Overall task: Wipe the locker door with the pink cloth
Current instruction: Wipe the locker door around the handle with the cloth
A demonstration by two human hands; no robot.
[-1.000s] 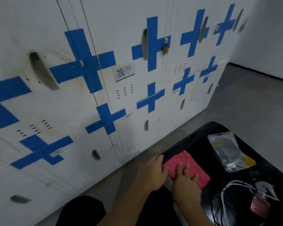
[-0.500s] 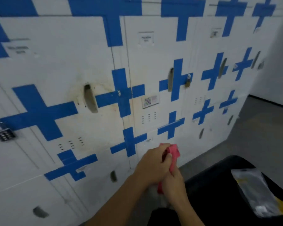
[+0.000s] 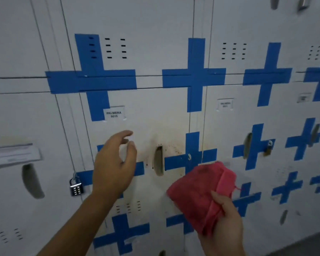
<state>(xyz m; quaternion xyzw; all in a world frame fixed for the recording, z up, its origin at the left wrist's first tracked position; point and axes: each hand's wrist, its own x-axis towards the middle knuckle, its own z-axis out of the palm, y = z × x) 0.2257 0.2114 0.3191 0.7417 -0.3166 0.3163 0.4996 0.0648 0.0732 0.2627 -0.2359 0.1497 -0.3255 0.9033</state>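
2 hands (image 3: 113,167), 1 pink cloth (image 3: 198,196), 2 padlocks (image 3: 76,187)

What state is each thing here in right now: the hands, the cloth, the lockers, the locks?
Left hand: open, raised, holding nothing.
Right hand: gripping pink cloth, bunched.
White metal locker door labelled 0015: closed, brown-stained around handle recess.
Silver combination padlock: hanging, shackle closed.

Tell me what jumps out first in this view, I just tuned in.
The pink cloth, bunched in the right hand at lower right, stands out against the white lockers. Just left of it, the brown-stained locker door around its recessed handle draws the eye, with the left hand raised open before it.
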